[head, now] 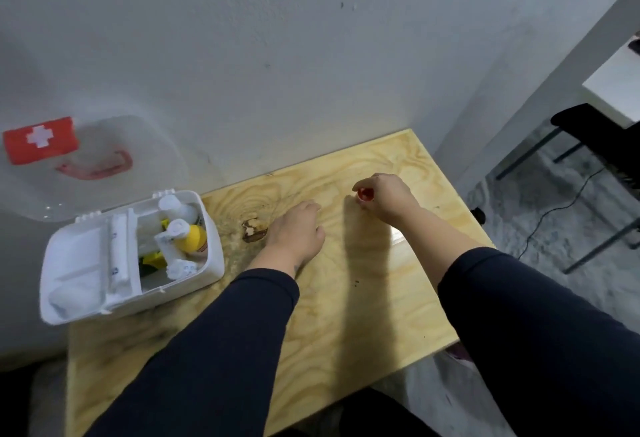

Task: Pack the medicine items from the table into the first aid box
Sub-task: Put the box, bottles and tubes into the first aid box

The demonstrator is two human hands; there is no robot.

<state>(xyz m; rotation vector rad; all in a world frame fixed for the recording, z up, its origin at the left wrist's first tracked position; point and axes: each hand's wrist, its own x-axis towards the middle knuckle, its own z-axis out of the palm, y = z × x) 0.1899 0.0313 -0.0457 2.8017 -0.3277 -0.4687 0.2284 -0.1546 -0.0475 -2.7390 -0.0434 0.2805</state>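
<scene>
The white first aid box (214, 263) stands open at the left end of the wooden table (363, 298). Inside it are white bottles, a yellow bottle (194, 237), and white gauze rolls in the left tray. Its translucent lid (86, 166), with a red cross label and red handle, leans back against the wall. My right hand (384, 199) is closed on a small red item (364, 194), just above the table's far middle. My left hand (298, 232) rests palm down on the table right of the box, fingers curled, and holds nothing that I can see.
A white wall runs directly behind the table. A brown chipped spot (254, 228) marks the wood between box and left hand. To the right, beyond the table edge, stand a black chair (595, 131), a white table, metal legs and a cable on the floor.
</scene>
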